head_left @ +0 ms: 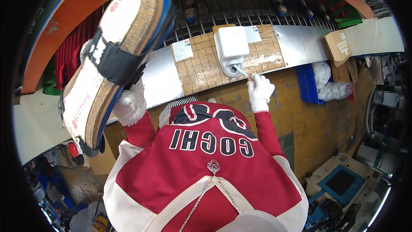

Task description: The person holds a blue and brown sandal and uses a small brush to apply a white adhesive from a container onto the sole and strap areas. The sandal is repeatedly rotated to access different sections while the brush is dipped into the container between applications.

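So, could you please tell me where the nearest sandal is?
In the head view, the sandal is on the left, held up in the left hand, left of the white container.

Sandal (116,64): white insole with red print, speckled brown cork side, black strap, blue layer beneath. Left glove (131,104) and right glove (260,89): white. Jacket (206,146): dark red, white panels, white-edged black lettering. Tub (234,43): white. Stick (241,71): whitish. Cardboard (199,75): tan, dark grid lines. Metal sheet (300,43): silver-grey. Bin (305,84): blue. Frame (64,30): orange.
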Available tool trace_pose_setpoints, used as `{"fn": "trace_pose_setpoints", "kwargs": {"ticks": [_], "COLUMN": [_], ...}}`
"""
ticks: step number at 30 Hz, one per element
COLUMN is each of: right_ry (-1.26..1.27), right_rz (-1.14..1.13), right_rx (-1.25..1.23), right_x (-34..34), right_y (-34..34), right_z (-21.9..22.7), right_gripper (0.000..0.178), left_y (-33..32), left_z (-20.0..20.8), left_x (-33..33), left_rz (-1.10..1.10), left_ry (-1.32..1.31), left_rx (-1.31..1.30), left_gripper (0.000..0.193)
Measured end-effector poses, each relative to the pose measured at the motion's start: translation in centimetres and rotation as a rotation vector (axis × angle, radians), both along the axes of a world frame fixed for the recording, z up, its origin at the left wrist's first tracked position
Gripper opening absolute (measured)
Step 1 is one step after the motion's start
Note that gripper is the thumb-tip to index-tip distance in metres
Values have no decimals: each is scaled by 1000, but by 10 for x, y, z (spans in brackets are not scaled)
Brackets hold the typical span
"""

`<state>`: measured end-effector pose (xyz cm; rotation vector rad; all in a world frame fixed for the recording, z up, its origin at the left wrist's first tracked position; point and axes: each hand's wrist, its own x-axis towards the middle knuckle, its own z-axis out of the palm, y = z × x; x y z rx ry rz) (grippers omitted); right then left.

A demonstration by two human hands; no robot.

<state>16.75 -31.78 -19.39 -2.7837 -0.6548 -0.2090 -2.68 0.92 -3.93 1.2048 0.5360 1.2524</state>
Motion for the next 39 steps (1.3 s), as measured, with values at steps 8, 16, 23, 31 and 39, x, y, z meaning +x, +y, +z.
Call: {"fn": "trace_pose_setpoints", "kwargs": {"ticks": [8, 16, 23, 31, 39], "right_ry": [-65, 579, 1057, -352, 120], "right_rz": [17, -198, -136, 277, 287], "right_rx": [-128, 452, 976, 517, 989], "right_x": [0, -3, -6, -12, -57], "right_y": [7, -7, -15, 19, 55], "right_z": [-2, 3, 12, 169, 206], "right_gripper": [14, 21, 16, 17, 16], "left_y": [-2, 7, -1, -45, -48], "left_z": [-6, -26, -37, -19, 2], "left_x": [-13, -18, 32, 80, 93], "left_rz": [310, 334, 43, -9, 58], "left_ry": [251, 354, 114, 45, -67], "left_rx": [249, 547, 888, 1015, 1142], "left_gripper": [93, 75, 58, 42, 56]}}
